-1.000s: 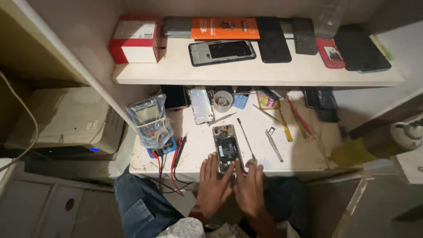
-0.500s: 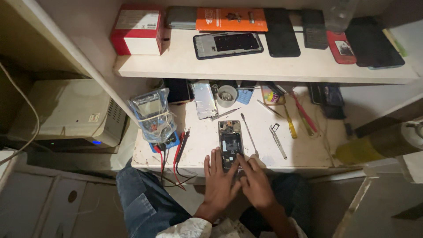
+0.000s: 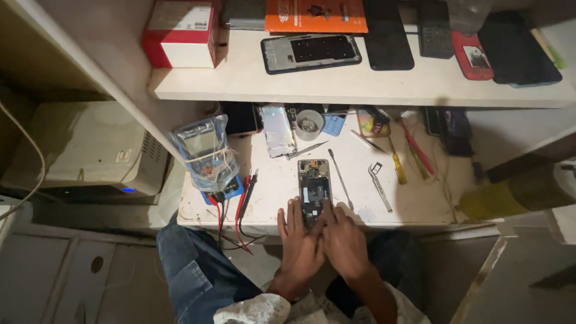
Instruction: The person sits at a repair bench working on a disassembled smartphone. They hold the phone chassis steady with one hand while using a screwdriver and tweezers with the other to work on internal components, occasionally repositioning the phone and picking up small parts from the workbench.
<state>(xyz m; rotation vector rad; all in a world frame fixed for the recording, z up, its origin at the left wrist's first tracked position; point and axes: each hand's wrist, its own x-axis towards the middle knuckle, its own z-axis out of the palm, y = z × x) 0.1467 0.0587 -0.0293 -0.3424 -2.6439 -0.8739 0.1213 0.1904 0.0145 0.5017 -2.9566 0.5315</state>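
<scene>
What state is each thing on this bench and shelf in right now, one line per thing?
Opened phone: back cover off, insides showing, flat on the bench.
Left hand: fingers resting at the phone's lower left edge.
Right hand: fingers pressing on the phone's lower end.
Multimeter: wrapped in clear plastic, leaning, probes lying loose.
Phone frame: empty, flat on the shelf.
Red box: closed.

Both hands (image 3: 321, 237) lower on opened phone (image 3: 314, 187)
</scene>
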